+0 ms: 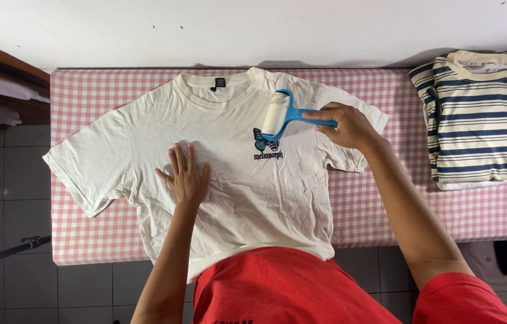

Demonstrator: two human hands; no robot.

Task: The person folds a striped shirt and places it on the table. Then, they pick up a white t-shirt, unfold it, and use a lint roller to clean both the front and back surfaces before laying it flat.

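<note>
A cream T-shirt (223, 162) lies face up and spread flat on the tabletop (445, 204), which is covered in pink checked cloth; the shirt's hem hangs over the near edge. The right hand (346, 125) is closed around the blue handle of a lint roller (277, 117), whose white roll rests on the chest of the shirt, just above the small dark butterfly print (267, 147) and to the right of the collar. The left hand (184, 175) lies flat on the shirt's middle, fingers spread wide and pointing away, pinning the cloth. Judging from this, rolling is under way on the upper chest; no lint shows, so which parts are done I cannot tell. The right forearm reaches in from the near right, wrist bent left; the left forearm runs nearly straight out. A folded striped shirt (475, 120) sits well apart at the far right.
</note>
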